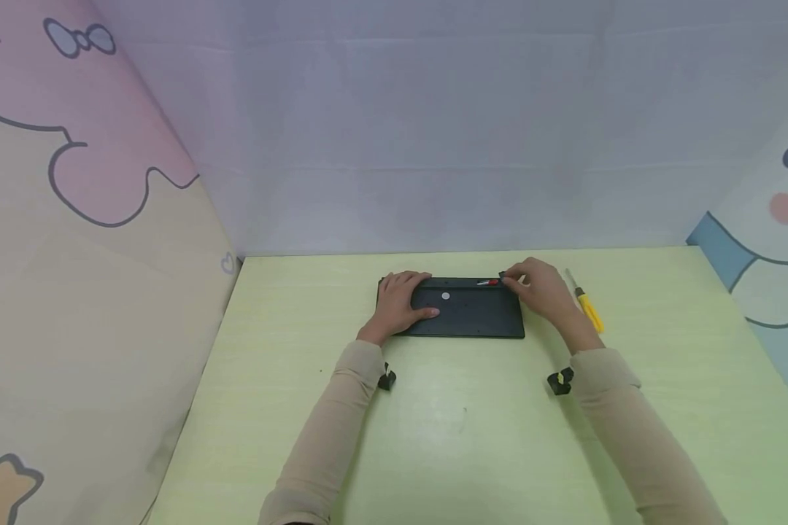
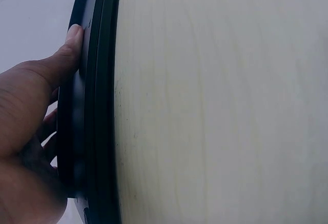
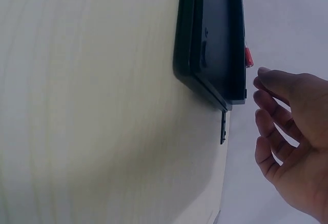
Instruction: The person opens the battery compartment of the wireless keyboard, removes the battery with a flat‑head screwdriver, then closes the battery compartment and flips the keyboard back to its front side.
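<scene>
A black keyboard [image 1: 476, 319] lies with its underside up on the table, a round white sticker [image 1: 446, 296] on it. My left hand [image 1: 396, 302] rests on its left end, thumb on the underside and fingers over the far edge. Along the far edge sits a small red and silver battery [image 1: 491, 282]. Beside it, at the far right corner, is my right hand [image 1: 541, 290]. In the right wrist view its fingers bend loosely, thumb near the forefinger, and I see nothing between them. A thin black strip [image 3: 223, 127] lies past the keyboard's corner there.
To the right of my right hand lies a screwdriver with a yellow handle [image 1: 589, 312]. The pale yellow table [image 1: 462, 437] meets a white cloth backdrop [image 1: 407, 146] behind the keyboard. Printed panels [image 1: 105, 292] stand at the sides.
</scene>
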A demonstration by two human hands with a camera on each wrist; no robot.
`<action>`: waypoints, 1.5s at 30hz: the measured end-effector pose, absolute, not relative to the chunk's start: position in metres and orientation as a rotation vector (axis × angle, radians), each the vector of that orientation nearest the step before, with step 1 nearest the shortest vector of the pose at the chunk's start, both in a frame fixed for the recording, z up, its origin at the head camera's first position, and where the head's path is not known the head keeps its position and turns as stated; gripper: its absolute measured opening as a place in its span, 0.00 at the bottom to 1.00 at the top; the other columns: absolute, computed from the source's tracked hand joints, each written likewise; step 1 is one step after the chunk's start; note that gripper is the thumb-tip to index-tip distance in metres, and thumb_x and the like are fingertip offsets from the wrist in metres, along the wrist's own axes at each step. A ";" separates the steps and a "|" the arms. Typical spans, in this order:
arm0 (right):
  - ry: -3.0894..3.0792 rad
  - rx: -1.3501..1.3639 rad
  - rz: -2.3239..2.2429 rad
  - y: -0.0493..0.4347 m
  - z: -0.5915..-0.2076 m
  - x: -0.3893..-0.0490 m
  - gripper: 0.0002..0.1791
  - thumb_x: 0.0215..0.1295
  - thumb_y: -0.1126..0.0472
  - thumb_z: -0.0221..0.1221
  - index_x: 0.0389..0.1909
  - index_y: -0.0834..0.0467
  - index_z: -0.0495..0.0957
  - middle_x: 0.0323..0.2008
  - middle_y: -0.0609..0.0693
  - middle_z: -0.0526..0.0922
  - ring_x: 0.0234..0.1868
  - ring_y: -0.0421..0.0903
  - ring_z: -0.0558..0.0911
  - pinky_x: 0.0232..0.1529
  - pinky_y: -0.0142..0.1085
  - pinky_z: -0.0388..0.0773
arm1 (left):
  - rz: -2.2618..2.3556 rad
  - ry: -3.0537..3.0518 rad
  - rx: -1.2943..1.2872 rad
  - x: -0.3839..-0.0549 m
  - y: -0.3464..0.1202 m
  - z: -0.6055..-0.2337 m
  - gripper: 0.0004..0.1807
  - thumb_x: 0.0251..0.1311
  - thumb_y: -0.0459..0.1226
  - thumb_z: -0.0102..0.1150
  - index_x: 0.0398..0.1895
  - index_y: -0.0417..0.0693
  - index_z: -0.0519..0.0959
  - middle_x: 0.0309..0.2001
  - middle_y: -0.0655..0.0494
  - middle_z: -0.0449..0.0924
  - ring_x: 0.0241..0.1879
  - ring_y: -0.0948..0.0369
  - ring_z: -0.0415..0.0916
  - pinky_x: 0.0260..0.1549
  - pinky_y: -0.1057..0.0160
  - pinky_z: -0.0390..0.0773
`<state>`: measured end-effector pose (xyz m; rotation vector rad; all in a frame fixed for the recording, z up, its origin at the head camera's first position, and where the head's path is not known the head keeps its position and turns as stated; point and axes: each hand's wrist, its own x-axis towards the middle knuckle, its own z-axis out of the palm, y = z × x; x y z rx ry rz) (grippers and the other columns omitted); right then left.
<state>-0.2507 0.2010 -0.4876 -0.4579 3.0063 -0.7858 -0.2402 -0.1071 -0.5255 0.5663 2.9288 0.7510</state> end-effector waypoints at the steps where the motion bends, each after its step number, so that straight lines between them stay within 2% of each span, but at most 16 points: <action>1: 3.002 -0.476 -0.794 0.199 -0.489 -0.251 0.13 0.74 0.58 0.60 0.49 0.63 0.86 0.43 0.61 0.86 0.44 0.58 0.83 0.48 0.53 0.81 | 0.751 2.928 0.565 -0.240 -0.107 -0.526 0.42 0.60 0.57 0.69 0.76 0.58 0.66 0.73 0.52 0.69 0.77 0.52 0.61 0.82 0.42 0.46; 15: 3.035 -0.546 -0.793 0.187 -0.497 -0.255 0.10 0.71 0.61 0.63 0.46 0.61 0.88 0.40 0.59 0.85 0.42 0.56 0.85 0.47 0.52 0.82 | 0.744 2.927 0.563 -0.242 -0.107 -0.529 0.43 0.60 0.57 0.69 0.76 0.59 0.65 0.74 0.53 0.68 0.77 0.52 0.60 0.82 0.43 0.46; 24: 3.062 -0.557 -0.780 0.186 -0.500 -0.254 0.08 0.71 0.61 0.63 0.43 0.60 0.87 0.39 0.58 0.85 0.40 0.54 0.82 0.45 0.51 0.80 | 0.744 2.926 0.574 -0.241 -0.107 -0.528 0.43 0.60 0.57 0.69 0.76 0.59 0.65 0.74 0.52 0.68 0.77 0.52 0.61 0.82 0.43 0.46; 45: 3.038 -0.536 -0.801 0.196 -0.498 -0.257 0.12 0.76 0.59 0.58 0.46 0.63 0.84 0.44 0.61 0.83 0.46 0.58 0.82 0.50 0.53 0.79 | 0.747 2.935 0.567 -0.242 -0.108 -0.530 0.43 0.60 0.57 0.69 0.76 0.59 0.66 0.74 0.53 0.68 0.77 0.53 0.60 0.82 0.43 0.45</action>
